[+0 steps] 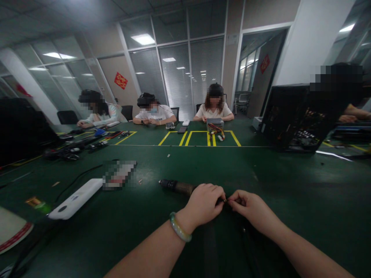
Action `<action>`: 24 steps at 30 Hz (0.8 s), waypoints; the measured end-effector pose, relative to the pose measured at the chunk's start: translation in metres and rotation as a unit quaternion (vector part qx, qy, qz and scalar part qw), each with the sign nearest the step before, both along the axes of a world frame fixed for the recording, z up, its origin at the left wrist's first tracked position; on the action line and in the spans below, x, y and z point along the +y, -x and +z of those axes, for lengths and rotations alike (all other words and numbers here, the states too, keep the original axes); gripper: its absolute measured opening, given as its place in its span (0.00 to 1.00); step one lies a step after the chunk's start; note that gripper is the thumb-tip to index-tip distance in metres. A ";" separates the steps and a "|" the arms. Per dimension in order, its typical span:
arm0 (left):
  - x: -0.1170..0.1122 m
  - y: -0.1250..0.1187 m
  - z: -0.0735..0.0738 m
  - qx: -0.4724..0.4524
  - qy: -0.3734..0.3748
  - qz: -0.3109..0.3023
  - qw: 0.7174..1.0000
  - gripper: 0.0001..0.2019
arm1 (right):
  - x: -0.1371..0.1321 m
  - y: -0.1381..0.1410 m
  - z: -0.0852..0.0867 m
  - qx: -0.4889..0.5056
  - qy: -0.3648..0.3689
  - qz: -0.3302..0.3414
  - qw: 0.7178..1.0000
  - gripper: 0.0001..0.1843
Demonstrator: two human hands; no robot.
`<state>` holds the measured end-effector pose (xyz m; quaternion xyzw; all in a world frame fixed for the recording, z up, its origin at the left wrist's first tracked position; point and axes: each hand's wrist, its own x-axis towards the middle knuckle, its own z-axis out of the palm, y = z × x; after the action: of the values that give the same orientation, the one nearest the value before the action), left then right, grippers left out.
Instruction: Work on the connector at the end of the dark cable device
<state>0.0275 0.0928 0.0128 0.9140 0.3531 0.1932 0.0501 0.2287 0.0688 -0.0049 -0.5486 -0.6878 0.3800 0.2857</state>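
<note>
A dark cylindrical tool, like an electric screwdriver (181, 187), lies on the green table with its narrow metal tip pointing left. Its rear part disappears behind my left hand (205, 202), which wears a bangle (179, 227). The fingers of that hand are closed in a pinch; whether they also grip the tool is hidden. My right hand (248, 205) is closed too, thumb and fingertips pressed together just right of the left fingertips. A tiny brassy glint (225, 200) shows between both hands, too small to name. Below the hands, a thin dark rod or cable (244, 231) is hard to make out.
A white power strip (78, 199), a blurred flat object (120, 174) and a green-and-gold item (37, 204) lie left. Black computer cases stand at the right (292, 119) and left (26, 131). Across the table (162, 164), several people sit; one has a power supply (215, 123).
</note>
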 end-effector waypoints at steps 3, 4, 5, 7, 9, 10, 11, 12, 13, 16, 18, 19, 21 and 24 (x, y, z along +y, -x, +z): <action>0.000 0.000 -0.001 0.003 0.000 0.000 1.000 0.05 | 0.000 -0.001 -0.001 -0.002 0.000 -0.001 1.000 0.07; 0.000 0.000 -0.001 0.000 0.000 -0.001 1.000 0.06 | 0.001 -0.001 -0.002 -0.001 -0.002 -0.001 1.000 0.07; 0.001 0.000 -0.001 -0.005 0.001 -0.002 1.000 0.06 | 0.001 -0.001 -0.003 -0.001 -0.002 0.000 1.000 0.08; 0.001 0.000 -0.002 -0.013 0.001 -0.003 1.000 0.05 | 0.002 -0.002 -0.005 0.001 -0.001 0.002 1.000 0.08; 0.001 0.000 -0.003 -0.016 0.001 -0.004 1.000 0.05 | 0.002 -0.003 -0.006 0.001 0.004 0.006 1.000 0.08; 0.001 0.000 -0.002 -0.016 0.002 -0.005 1.000 0.05 | 0.002 -0.003 -0.006 0.000 0.005 0.006 1.000 0.08; 0.001 0.000 -0.002 -0.015 0.002 -0.005 1.000 0.05 | 0.002 -0.003 -0.005 -0.002 0.005 0.005 1.000 0.08; 0.000 0.000 -0.001 -0.015 0.003 -0.005 1.000 0.06 | 0.002 -0.003 -0.005 -0.002 0.005 0.005 1.000 0.08; 0.000 0.000 0.000 -0.013 0.003 -0.005 1.000 0.06 | 0.001 -0.002 -0.004 -0.002 0.006 0.004 1.000 0.08; -0.001 0.000 0.003 -0.005 0.005 -0.002 1.000 0.06 | 0.000 -0.001 -0.001 0.005 0.007 0.001 1.000 0.09; -0.002 0.000 0.003 -0.002 0.005 -0.001 1.000 0.06 | 0.000 -0.001 -0.001 0.005 0.007 -0.001 1.000 0.09; -0.001 0.000 0.003 -0.002 0.005 0.000 1.000 0.06 | 0.000 -0.001 -0.001 0.004 0.007 -0.002 1.000 0.08; -0.001 0.000 0.003 0.000 0.005 0.000 1.000 0.06 | 0.001 -0.002 -0.001 0.001 0.009 0.000 1.000 0.08; -0.001 0.000 0.003 0.004 0.003 0.000 1.000 0.06 | 0.001 -0.001 -0.001 0.000 0.005 0.001 1.000 0.08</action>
<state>0.0275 0.0917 0.0154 0.9145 0.3543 0.1884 0.0517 0.2297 0.0693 -0.0055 -0.5494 -0.6861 0.3840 0.2827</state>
